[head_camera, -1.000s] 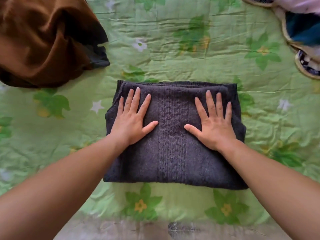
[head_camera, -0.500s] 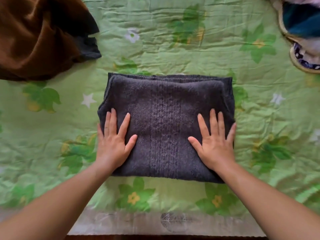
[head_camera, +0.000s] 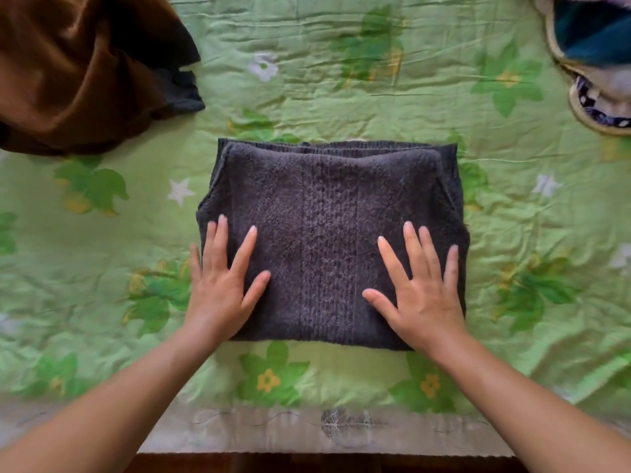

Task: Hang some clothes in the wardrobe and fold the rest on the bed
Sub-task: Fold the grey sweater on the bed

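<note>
A dark grey knitted sweater (head_camera: 327, 213) lies folded into a rectangle in the middle of the bed, on a green flowered sheet (head_camera: 341, 63). My left hand (head_camera: 222, 288) lies flat with spread fingers on the sweater's near left corner, its little finger over the edge on the sheet. My right hand (head_camera: 423, 291) presses flat on the near right part of the sweater, fingers straight and apart. Neither hand grips anything.
A crumpled brown garment (head_camera: 75, 66) with a dark piece under it (head_camera: 181, 93) lies at the far left. A heap of other clothes, teal and patterned (head_camera: 594, 52), sits at the far right corner. The bed's near edge (head_camera: 307, 435) runs below my forearms.
Both hands have slid from the sweater's far half toward me along its surface, staying flat, and now rest on its near corners. The sweater stays folded in place.
</note>
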